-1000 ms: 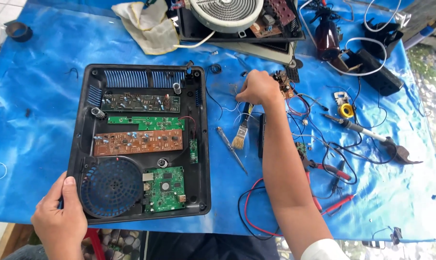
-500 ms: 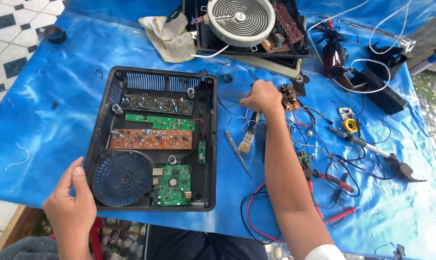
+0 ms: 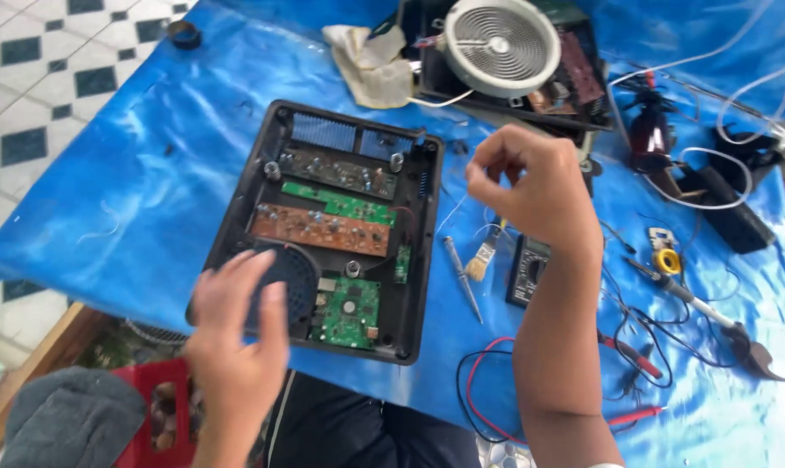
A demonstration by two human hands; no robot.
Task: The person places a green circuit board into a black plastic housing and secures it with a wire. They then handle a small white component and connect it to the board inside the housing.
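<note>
Both hands have lifted up since a moment ago. Back then the right hand (image 3: 531,186) was down among the wires beside the small brush (image 3: 481,260), and the left hand (image 3: 236,334) held the near corner of the open black cooker case (image 3: 418,260). Now the right hand hangs in the air above the brush and the screwdriver (image 3: 462,277). Its fingers (image 3: 483,165) are pinched shut (whether something tiny sits between them is too small to tell). The left hand floats over the round blue fan (image 3: 293,273) at the near end of the case. Its fingers (image 3: 262,286) are spread open and hold nothing.

The case lies flat on the blue counter (image 3: 150,173), just in front of the person. Inside it sit a brown board (image 3: 323,230), a thin green board (image 3: 340,204) and a small green board (image 3: 349,312). A black meter (image 3: 525,269) lies just beside the brush. A cloth (image 3: 371,65) and a round white coil (image 3: 501,43) sit at the far end. Pliers (image 3: 748,347) lie off to the right.

It looks like the person is in the middle of working on the cooker's insides. The next move likely needs the left hand to steady the case and the right hand to come down gently on one small spot.
</note>
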